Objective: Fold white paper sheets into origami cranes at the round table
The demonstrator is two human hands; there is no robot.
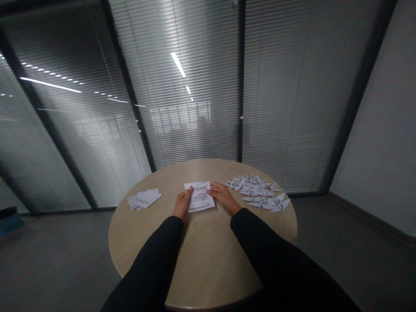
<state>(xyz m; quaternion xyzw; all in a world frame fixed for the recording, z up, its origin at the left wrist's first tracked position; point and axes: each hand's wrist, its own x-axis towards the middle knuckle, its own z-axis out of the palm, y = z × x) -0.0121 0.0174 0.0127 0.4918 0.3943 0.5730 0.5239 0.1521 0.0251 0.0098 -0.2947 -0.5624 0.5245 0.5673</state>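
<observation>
A sheet of printed paper (199, 197), nearly square, is held up between my two hands over the middle of the table. My left hand (183, 203) grips its left edge, the thumb lying on the printed face. At the right edge, my right hand (223, 196) pinches the sheet with its thumb in front and fingers behind. Folded paper cranes (260, 193) lie massed in rows to the right of my right hand. Off to the left, a loose stack of paper sheets (145, 199) rests on the wood.
The round wooden table (208, 264) has its curved edge all around my arms. Behind it stands a glass partition with blinds (195, 130) and dark frames. A white wall (383, 143) is on the right. On the floor at far left sits a blue bin-like object (10, 222).
</observation>
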